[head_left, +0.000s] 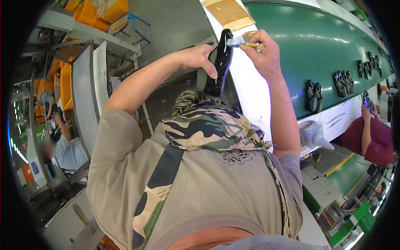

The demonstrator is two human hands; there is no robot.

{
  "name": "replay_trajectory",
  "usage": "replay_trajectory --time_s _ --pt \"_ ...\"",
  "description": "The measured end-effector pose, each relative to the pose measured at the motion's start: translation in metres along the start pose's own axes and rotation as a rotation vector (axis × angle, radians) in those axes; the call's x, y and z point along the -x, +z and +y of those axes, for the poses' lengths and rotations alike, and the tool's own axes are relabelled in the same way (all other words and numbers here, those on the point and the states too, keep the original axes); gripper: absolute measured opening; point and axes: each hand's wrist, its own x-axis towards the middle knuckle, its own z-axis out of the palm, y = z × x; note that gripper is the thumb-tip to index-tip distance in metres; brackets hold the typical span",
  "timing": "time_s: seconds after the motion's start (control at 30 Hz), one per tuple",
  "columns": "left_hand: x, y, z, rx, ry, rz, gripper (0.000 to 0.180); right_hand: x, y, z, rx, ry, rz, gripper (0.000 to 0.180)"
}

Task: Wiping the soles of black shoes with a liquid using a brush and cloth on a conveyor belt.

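On my far left I see orange crates (93, 11) stacked on a shelf and a seated person (68, 150) in a pale shirt, well apart from my work and no part of it.

My left hand (200, 58) is raised in front of me with its fingers (210, 71) clamped around a glossy black sole (221, 62). I hold the sole nearly upright, tilted a little, gripping it low along its left edge. That seems to keep its upper end bare and turned toward my other hand, and it lifts the piece off the belt so I can work on it close up.

My right hand (262, 52) meets the top of the sole. Its fingers are pinched together on a small tube (243, 40), white at the nozzle and yellowish at the body, and the nozzle touches the sole's upper tip. The tube lies almost level, which I judge is how its contents get fed onto that end. Whether anything is coming out I cannot tell.

A camouflage apron (212, 127) hangs below my arms, between me and the table.

To the right runs a green belt (316, 46) carrying pairs of dark soles (313, 96), spaced apart along it as if each awaits its turn. A white nozzled bottle (314, 135) stands just beside my right elbow, within easy reach. Farther right a person in a maroon shirt (373, 141) works at the same belt.
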Motion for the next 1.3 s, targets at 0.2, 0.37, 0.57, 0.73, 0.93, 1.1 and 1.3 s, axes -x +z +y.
replay_trajectory --time_s 0.2,0.37,0.57,0.73,0.93,1.1,1.3 --pt "0.022 -0.013 -0.012 0.315 0.004 0.108 0.062 0.006 0.034 0.007 -0.111 0.063 -0.106 0.021" --pt "0.029 -0.026 -0.025 0.437 0.056 0.207 0.059 0.014 0.052 0.000 -0.139 0.112 -0.170 0.022" --pt "0.034 -0.038 -0.038 0.613 0.154 0.407 0.049 0.017 0.046 0.014 -0.177 0.194 -0.193 0.023" --pt "0.029 -0.055 -0.064 0.805 0.342 0.282 0.041 0.019 0.055 0.037 -0.337 0.292 0.031 0.023" --pt "0.021 -0.057 -0.070 0.845 0.457 0.360 0.039 0.014 0.075 0.053 -0.480 0.442 0.212 0.021" --pt "0.025 -0.058 -0.075 0.535 0.528 0.703 0.041 -0.001 0.099 0.057 -0.572 0.549 0.354 0.021" --pt "0.043 -0.070 -0.088 0.219 0.592 0.976 0.048 -0.024 0.140 0.064 -0.561 0.682 0.336 0.020"
